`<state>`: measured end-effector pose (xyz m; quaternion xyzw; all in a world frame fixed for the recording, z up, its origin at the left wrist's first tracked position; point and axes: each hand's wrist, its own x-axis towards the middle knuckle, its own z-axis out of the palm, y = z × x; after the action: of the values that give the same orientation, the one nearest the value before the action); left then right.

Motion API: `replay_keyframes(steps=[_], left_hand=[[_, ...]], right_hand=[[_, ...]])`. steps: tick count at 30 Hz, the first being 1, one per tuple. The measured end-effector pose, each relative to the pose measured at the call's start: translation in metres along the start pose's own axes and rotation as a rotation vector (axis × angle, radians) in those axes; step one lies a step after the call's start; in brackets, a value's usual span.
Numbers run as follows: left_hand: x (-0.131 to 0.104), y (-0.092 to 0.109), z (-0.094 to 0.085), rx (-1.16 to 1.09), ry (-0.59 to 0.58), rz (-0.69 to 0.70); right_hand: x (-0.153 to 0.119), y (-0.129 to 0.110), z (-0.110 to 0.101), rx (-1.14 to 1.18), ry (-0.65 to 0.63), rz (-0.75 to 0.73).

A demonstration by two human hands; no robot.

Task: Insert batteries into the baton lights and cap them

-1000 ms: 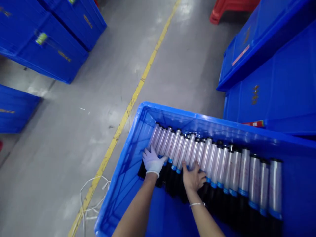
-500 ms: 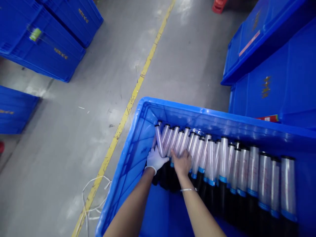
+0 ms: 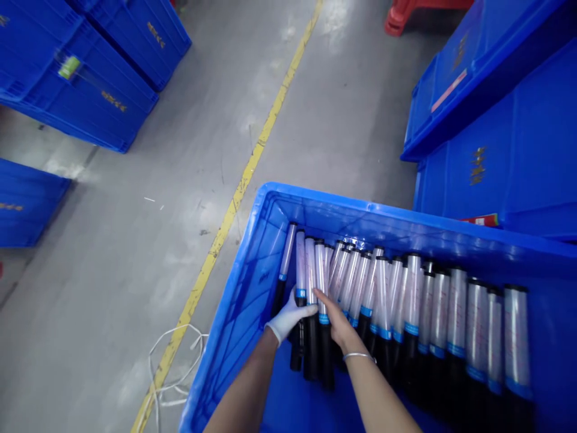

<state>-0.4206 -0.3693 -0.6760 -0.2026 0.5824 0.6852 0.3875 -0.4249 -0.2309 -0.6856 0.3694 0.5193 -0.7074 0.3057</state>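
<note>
**Now: both hands on the tubes at the left end of the bin**

Down in the blue bin (image 3: 252, 252) we go, and both hands are in among the tubes (image 3: 406, 300), a long row of clear-bodied cylinders with blue bands and black lower ends, lying side by side and leaning against the far wall. The row runs from the bin's left corner right across to its right side.

Left hand (image 3: 288, 319), in a white glove, is wrapped around the black part of a tube near the left end, fingers curled about it, thumb across the front. That's a closed grasp on the tube (image 3: 300, 282) second from the left. One lone tube (image 3: 283, 270) stands just beside it, closest to the bin's left wall, slightly apart from the rest.

Right hand (image 3: 336, 322), bare, a thin bracelet (image 3: 358, 356) at the wrist, lies flat with fingers stretched out and pressed together, their tips touching the next tubes over, around the blue bands. Nothing gripped there, just contact. The two hands sit just beside each other, nearly touching.

Outside the bin: grey floor (image 3: 135, 240), a yellow line (image 3: 243, 180) running diagonally, a loose white cord (image 3: 174, 355) on the ground by the bin's near-left corner, more blue crates (image 3: 90, 72) upper left and upper right, and something red (image 3: 406, 15) at the top edge.
</note>
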Motion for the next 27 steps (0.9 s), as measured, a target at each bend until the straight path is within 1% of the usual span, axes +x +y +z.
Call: replay_keyframes(steps=[2,4,6,8,10,12,15,17,19,20,21,22,23,24,25,27], left_hand=[[-0.010,0.005,0.013,-0.040,-0.023,0.017],[-0.024,0.022,0.025,-0.059,-0.043,0.043],[-0.050,0.049,0.039,-0.070,-0.049,0.082],[-0.087,0.085,0.055,-0.077,-0.050,0.125],[-0.135,0.129,0.072,-0.069,-0.050,0.175],[-0.188,0.182,0.089,-0.039,-0.054,0.229],[-0.266,0.277,0.117,0.046,-0.112,0.318],[-0.313,0.346,0.140,0.133,-0.198,0.373],[-0.353,0.412,0.175,0.223,-0.318,0.423],[-0.369,0.441,0.198,0.267,-0.389,0.446],[-0.383,0.466,0.224,0.308,-0.467,0.466],[-0.394,0.487,0.254,0.361,-0.550,0.478],[-0.403,0.503,0.285,0.446,-0.636,0.493],[-0.411,0.514,0.318,0.521,-0.721,0.506],[-0.418,0.520,0.350,0.596,-0.800,0.513],[-0.429,0.520,0.410,0.722,-0.922,0.527]], right_hand=[[-0.018,-0.006,-0.012,0.078,-0.048,0.069],[-0.040,-0.017,-0.015,0.153,-0.092,0.102],[-0.072,-0.037,-0.011,0.221,-0.127,0.104],[-0.116,-0.067,0.000,0.275,-0.160,0.079],[-0.171,-0.106,0.015,0.311,-0.203,0.036],[-0.234,-0.155,0.033,0.332,-0.259,-0.026],[-0.334,-0.239,0.055,0.350,-0.316,-0.160],[-0.401,-0.297,0.060,0.380,-0.300,-0.293],[-0.466,-0.347,0.051,0.430,-0.236,-0.452],[-0.497,-0.367,0.041,0.458,-0.189,-0.533],[-0.525,-0.383,0.027,0.487,-0.134,-0.608],[-0.552,-0.394,0.009,0.516,-0.070,-0.675],[-0.576,-0.401,-0.010,0.548,0.003,-0.731],[-0.598,-0.403,-0.030,0.583,0.085,-0.776],[-0.618,-0.401,-0.050,0.618,0.172,-0.808],[-0.651,-0.389,-0.088,0.690,0.355,-0.838]])
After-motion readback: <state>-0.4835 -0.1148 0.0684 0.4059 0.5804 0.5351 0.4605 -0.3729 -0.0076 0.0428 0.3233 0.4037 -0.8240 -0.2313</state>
